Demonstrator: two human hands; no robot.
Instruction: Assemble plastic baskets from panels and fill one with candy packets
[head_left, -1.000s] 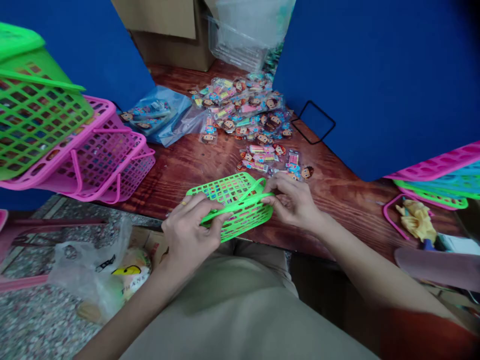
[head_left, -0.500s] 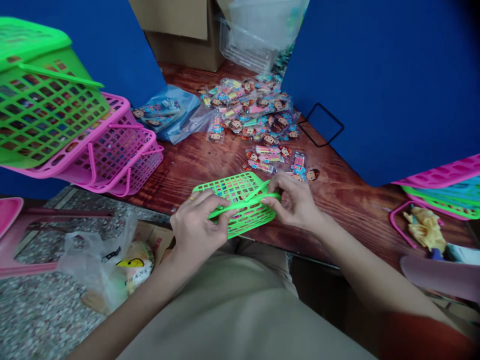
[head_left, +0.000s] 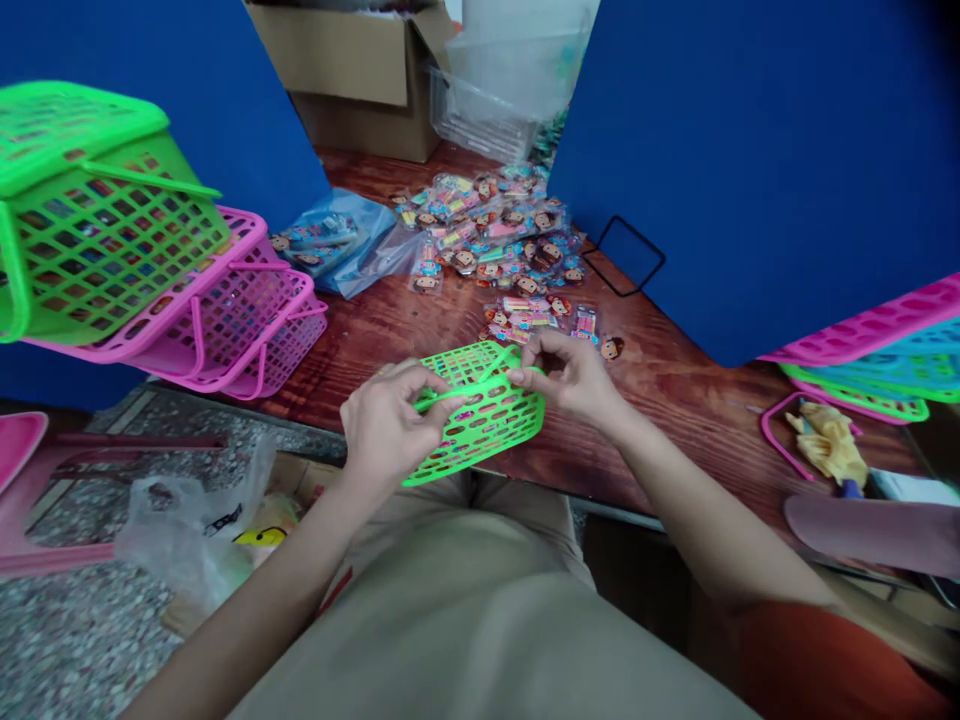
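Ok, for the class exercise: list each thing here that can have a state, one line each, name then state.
Small green basket: gripped at its edge by the left hand and right hand
Larger green basket: stacked on pink baskets, coloured contents showing
Printed packets: loosely heaped, some lying apart
Blue plastic bag: crumpled
Cardboard box: open, front flap folded down
Yellow item: crumpled
Clear plastic bag: crumpled

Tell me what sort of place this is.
Likely a small packing workshop: a wooden table bears a pile of plastic-wrapped packets, stacked baskets show colorful contents through their mesh, and an opened cardboard box stands behind.
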